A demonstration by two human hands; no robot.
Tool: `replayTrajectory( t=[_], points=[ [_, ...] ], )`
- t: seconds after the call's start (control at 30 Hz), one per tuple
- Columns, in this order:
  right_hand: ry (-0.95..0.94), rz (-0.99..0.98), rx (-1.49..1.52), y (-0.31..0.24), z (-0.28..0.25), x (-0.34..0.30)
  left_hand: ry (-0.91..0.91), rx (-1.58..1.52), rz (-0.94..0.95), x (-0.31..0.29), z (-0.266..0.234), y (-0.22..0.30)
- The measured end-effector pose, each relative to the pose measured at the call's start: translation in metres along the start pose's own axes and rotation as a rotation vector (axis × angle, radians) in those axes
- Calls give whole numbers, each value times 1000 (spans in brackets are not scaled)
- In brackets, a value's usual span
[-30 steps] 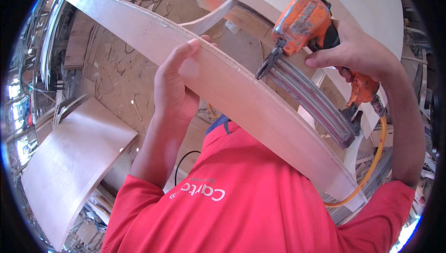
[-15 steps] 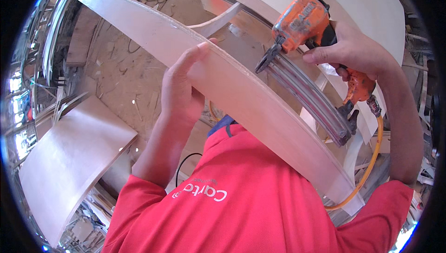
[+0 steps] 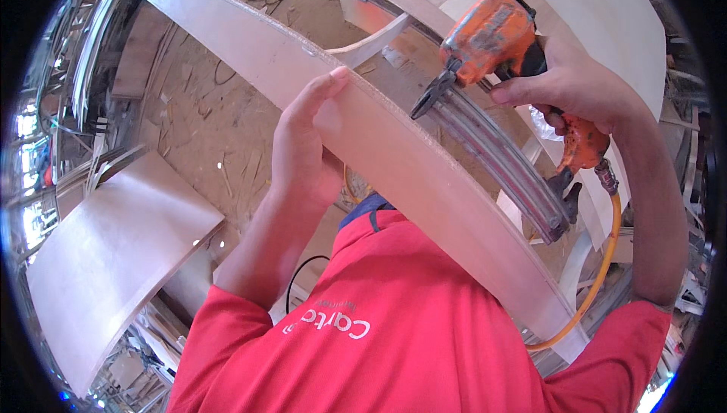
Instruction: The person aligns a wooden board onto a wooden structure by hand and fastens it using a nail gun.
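Note:
A long, curved plywood strip (image 3: 424, 178) runs on a slant in front of me, from the far left to the near right. My left hand (image 3: 303, 144) grips it near its middle, thumb on the near face and the other fingers mostly hidden behind it. In my right hand (image 3: 579, 83) is an orange nail gun (image 3: 492, 38), held by its handle. Its dark nose (image 3: 435, 93) points left and down, close to the strip's upper edge; whether it touches cannot be told. A long grey magazine (image 3: 500, 163) slants down from the nose.
A yellow air hose (image 3: 606, 254) hangs from the gun's handle and passes by the strip's near end. Curved wooden ribs (image 3: 379, 38) and large pale sheets (image 3: 598, 26) lie beyond. A bent plywood sheet (image 3: 121, 254) stands at left. Scraps litter the brown floor (image 3: 204, 140).
The strip and the view have shifted slightly against each other. The nail gun has moved a little left, its nose staying near the strip's edge. My left hand keeps its grip.

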State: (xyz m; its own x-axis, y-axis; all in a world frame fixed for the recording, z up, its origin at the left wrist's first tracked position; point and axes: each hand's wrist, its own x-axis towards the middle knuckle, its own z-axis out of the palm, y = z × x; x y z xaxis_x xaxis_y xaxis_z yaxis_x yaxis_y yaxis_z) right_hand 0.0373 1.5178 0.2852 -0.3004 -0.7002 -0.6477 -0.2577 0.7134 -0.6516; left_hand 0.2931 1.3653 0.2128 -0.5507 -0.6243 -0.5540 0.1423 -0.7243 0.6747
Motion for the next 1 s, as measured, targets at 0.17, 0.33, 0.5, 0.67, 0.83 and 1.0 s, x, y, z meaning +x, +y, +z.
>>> replayTrajectory(
  t=[0.17, 0.33, 0.5, 0.67, 0.83, 1.0],
  points=[
    [35, 11, -5, -3, 2, -2, 28, -15, -23, 0, 4, -1],
    [62, 6, -18, 2, 1, 0, 42, 17, -10, -3, 3, -2],
    [59, 4, -14, -7, 3, 1, -35, -28, 7, -3, -19, 0],
    [61, -26, -36, -18, 2, 9, 157, 96, 171, -8, -49, 10],
    [26, -40, -13, -34, 8, 15, 292, 247, 498, 13, -84, 25],
    [27, -40, -19, -38, 9, 21, 290, 296, 543, 14, -77, 41]
  ],
)
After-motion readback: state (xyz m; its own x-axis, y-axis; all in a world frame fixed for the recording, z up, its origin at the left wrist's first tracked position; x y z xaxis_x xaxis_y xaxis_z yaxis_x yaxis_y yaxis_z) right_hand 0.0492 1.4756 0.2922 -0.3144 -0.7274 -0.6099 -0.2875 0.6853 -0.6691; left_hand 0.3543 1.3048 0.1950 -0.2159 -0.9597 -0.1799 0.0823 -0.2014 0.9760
